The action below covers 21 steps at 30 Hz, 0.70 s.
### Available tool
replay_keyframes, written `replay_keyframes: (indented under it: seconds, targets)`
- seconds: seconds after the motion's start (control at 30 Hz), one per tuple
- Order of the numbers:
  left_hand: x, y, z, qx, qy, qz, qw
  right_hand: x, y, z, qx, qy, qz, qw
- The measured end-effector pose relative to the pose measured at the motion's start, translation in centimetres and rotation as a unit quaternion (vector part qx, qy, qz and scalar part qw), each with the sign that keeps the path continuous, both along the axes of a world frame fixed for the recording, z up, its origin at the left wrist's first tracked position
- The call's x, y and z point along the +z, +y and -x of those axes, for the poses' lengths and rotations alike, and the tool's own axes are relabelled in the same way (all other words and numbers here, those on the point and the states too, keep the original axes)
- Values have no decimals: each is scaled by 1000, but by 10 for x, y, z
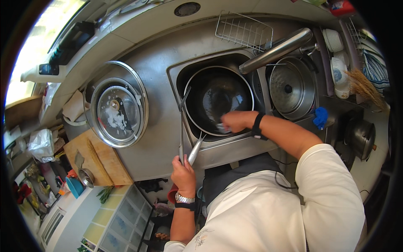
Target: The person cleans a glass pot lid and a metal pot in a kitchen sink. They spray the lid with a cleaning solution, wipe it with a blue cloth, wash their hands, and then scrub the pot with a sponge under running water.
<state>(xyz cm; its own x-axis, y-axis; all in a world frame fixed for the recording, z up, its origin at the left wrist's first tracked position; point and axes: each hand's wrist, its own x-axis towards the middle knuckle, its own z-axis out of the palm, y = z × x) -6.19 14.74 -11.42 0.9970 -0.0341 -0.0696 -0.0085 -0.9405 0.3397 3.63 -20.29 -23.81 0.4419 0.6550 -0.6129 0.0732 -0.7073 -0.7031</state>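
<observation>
A dark wok (217, 94) with a metal handle sits in the left basin of a steel sink. At its near rim my right hand (236, 122) has its fingers closed on a small whitish cloth or pad (223, 127), blurred and partly hidden. My left hand (183, 173) grips the end of a long metal spatula (181, 132), whose head lies at the wok's left rim. The wok handle (197, 149) runs beside that hand; whether the fingers touch it cannot be told. A glass lid (116, 110) with a steel rim and whitish suds rests on the counter to the left.
A steel faucet (277, 50) reaches over the sink beside a wire rack (244, 30). The right basin holds a steel steamer pot (291, 88); a blue cloth (320, 118) lies near it. Bowls (339, 74) stand farther right, and a wooden board (104, 160) lies at the left.
</observation>
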Motion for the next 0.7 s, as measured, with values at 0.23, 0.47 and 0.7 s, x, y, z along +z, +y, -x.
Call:
replay_keyframes:
  seconds: [0.23, 0.47, 0.7]
  targets:
    - [0, -2, -1, -11, -20, -11, 1000, -32, -66, -48, -38, -327, 293, 898]
    - [15, -7, -8, -51, -35, -101, 993, 9, -44, -40, -286, -224, 180, 914]
    - [47, -32, -35, -81, -58, -73, 992, 38, -41, -29, -640, 59, -125, 756]
